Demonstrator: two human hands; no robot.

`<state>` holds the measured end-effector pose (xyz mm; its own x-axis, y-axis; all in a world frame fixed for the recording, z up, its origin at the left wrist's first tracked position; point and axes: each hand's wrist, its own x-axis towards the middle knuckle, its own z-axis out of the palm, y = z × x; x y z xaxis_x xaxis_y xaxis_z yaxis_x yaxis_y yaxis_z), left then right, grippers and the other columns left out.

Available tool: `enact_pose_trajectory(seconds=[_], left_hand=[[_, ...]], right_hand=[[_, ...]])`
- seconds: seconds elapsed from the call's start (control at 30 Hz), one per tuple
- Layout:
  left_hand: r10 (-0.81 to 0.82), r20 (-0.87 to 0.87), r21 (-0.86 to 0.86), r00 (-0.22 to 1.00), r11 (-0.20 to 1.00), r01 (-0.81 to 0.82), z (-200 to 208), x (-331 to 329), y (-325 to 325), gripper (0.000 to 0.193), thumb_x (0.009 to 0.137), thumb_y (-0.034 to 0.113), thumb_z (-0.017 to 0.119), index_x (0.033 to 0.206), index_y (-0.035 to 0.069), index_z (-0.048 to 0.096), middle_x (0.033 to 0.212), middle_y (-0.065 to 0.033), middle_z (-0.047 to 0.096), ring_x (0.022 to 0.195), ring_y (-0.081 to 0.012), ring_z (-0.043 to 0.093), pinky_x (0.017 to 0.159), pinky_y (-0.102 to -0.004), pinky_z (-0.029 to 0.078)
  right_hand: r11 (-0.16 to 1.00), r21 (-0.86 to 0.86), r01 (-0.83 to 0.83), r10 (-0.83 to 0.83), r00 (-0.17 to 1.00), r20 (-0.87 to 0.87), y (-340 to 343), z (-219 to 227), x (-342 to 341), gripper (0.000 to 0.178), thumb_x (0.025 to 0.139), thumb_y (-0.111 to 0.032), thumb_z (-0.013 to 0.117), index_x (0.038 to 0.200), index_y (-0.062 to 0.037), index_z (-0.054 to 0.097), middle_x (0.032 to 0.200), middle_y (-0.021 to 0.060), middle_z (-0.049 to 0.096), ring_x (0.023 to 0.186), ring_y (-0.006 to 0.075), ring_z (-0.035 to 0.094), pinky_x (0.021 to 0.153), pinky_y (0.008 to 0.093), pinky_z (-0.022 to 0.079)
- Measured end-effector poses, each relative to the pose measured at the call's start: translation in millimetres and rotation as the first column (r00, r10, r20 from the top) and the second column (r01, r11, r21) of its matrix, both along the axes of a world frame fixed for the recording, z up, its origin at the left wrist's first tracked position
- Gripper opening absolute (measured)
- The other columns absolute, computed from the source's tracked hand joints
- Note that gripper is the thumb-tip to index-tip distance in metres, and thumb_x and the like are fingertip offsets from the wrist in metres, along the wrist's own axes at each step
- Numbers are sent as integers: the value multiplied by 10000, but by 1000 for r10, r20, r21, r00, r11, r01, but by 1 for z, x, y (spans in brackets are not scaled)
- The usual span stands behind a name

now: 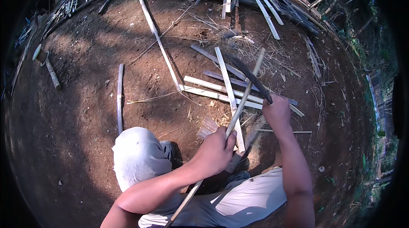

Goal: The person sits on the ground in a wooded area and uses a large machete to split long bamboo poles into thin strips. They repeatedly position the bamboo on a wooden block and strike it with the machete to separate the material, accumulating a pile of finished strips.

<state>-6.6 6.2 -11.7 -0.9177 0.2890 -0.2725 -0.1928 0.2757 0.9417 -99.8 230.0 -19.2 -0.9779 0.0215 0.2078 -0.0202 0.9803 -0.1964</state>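
No packages, labels, signs or screens show anywhere in this view.
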Motion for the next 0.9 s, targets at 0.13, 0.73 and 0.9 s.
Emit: enact_pose_trajectory(seconds=[0.13,0.73,0.9], left_hand=[[34,-87,17,996,999,-33,-14,6,-6,307,1038,250,458,939,-35,513,611,-151,505,555,-250,498,580,-401,424],[-49,30,152,998,987,44,-17,-13,-8,343,1053,328,450,831,70,498,620,44,435,506,-84,400,466,-287,351],[-121,302,334,946,942,13,1,-17,-12,323,1059,354,432,853,109,475,610,68,344,453,-54,315,402,-256,271]], right_hand=[[938,12,-346,345,933,-105,-25,-12,16,113,750,-132,696,749,-38,632,732,205,663,726,416,660,706,505,523],[981,-21,191,-187,975,120,50,-19,-44,168,821,-130,635,887,10,702,880,259,680,869,418,673,785,489,547],[979,-81,185,-165,964,209,22,-15,-42,206,814,-146,637,898,31,699,878,263,677,872,426,666,807,491,542]])
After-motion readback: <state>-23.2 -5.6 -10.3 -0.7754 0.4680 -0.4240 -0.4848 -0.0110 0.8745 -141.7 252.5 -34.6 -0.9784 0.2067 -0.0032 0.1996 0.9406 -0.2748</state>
